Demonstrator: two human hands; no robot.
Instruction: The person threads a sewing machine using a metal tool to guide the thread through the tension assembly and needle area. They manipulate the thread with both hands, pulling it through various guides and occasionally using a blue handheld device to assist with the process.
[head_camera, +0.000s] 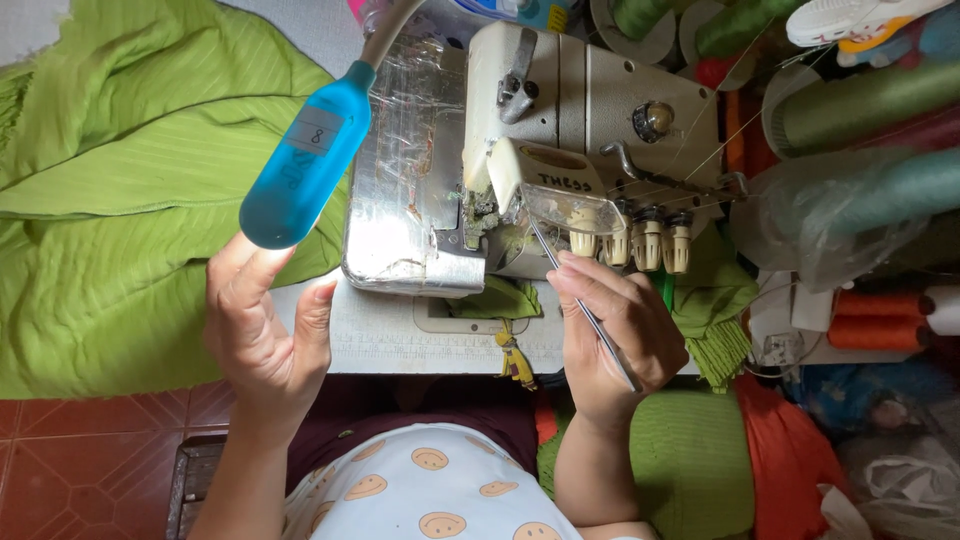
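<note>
Tweezers (585, 310) sit pinched in the right hand (615, 340), tips angled into the serger (570, 150) for threading; the open left hand (262, 330) touches the blue lamp (305, 160), aiming light. Green cloth (120, 180) drapes the table's left edge.

A small sewing workshop, likely home-based: a cream overlock sewing machine (560, 150) sits at the centre, green thread cones (860, 105) and orange spools (880, 318) crowd from one to three o'clock, green fabric (130, 200) heaps at nine o'clock, and red floor tiles (90, 450) show at seven.
</note>
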